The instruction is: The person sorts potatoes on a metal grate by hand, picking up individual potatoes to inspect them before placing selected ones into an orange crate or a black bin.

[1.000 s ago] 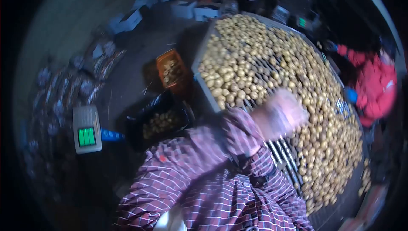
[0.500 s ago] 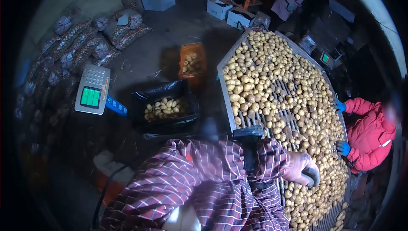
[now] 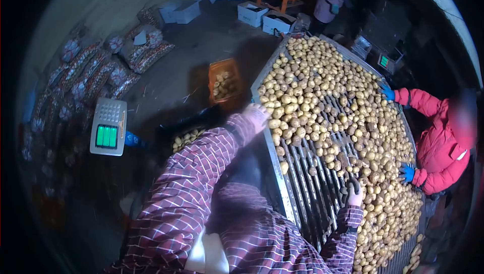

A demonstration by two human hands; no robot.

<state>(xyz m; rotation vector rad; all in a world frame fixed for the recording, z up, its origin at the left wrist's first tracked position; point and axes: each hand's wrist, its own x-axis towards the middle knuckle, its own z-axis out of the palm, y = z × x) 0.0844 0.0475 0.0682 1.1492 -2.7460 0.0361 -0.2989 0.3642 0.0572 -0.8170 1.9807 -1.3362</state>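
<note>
A broad slatted table (image 3: 302,188) is loaded with loose potatoes (image 3: 322,80). My left hand (image 3: 258,116) reaches out to its left rim, beside potatoes at the edge; the fingers look stretched over the rim, with no held potato visible. My right hand (image 3: 354,193), in a glove with dark fingers, rests low on the table where bare slats meet the potato heap. Its fingers look apart and touch potatoes. Under my left forearm, a black-lined crate (image 3: 171,123) with potatoes is partly hidden.
An orange crate (image 3: 225,97) of potatoes stands left of the table. A scale display (image 3: 108,127) glows green nearby. Filled net sacks (image 3: 93,72) lie by the wall; white boxes (image 3: 252,14) stand behind. Opposite, a co-worker in a red jacket (image 3: 441,143) has blue-gloved hands at the table.
My left arm has swung out to the table's left rim. My right hand has shifted slightly left and up. More bare slats show. The co-worker's farther hand has moved up along the edge.
</note>
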